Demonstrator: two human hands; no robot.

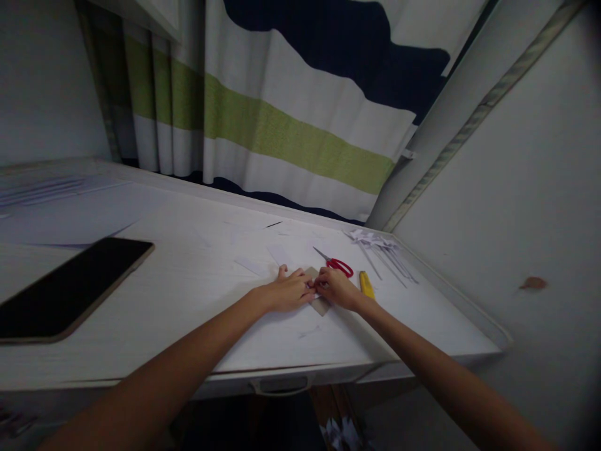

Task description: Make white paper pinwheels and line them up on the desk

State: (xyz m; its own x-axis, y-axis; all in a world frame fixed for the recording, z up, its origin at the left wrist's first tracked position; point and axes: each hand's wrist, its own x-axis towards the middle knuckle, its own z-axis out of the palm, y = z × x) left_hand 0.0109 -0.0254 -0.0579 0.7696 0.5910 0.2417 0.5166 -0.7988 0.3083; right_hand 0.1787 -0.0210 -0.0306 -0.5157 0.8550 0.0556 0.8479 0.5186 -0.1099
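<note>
My left hand (287,292) and my right hand (335,287) meet over a small grey-brown card (321,305) lying on the white table. Between their fingertips is a small piece of white paper (317,295), mostly covered by the fingers. The right fingers are pinched together at the paper; the left fingers press against it from the other side. Red-handled scissors (339,265) lie just beyond my right hand, blades pointing away to the left. A yellow cutter-like tool (366,285) rests right of that hand. Two white paper strips, one a near strip (250,266), lie beyond my left hand.
A large dark-screened tablet (75,288) lies at the left, with white sheets (89,213) behind it. Thin strips with white paper tops (375,241) are bundled at the back right. A thin dark stick (274,224) lies near the striped curtain (300,138). Paper scraps (310,332) lie in front.
</note>
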